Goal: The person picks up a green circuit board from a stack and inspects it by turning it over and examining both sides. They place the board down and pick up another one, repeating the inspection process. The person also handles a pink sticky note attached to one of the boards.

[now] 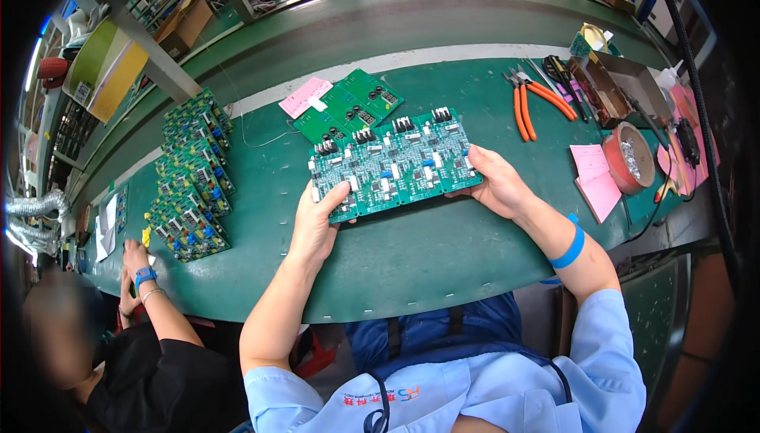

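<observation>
Between my hands is a long green circuit board panel (392, 170), packed with small parts and with black connectors along its far edge. It is held above the table, tilted toward me. My left hand (315, 219) pinches its left end, thumb on top and fingers underneath. At the other end my right hand (497, 180) grips the edge the same way; its fingers are partly hidden under the panel. Just beyond lies another green board (360, 93) with small displays, overlapped in view by the held panel. A pink slip (305, 96) rests at its left.
Stacked populated boards (190, 180) stand at the left, near a co-worker's hands (136, 263). To the right lie orange-handled pliers (524, 108), pink papers (595, 180), a round tub (628, 157) and a brown box (617, 89). A black cable (689, 61) hangs at far right.
</observation>
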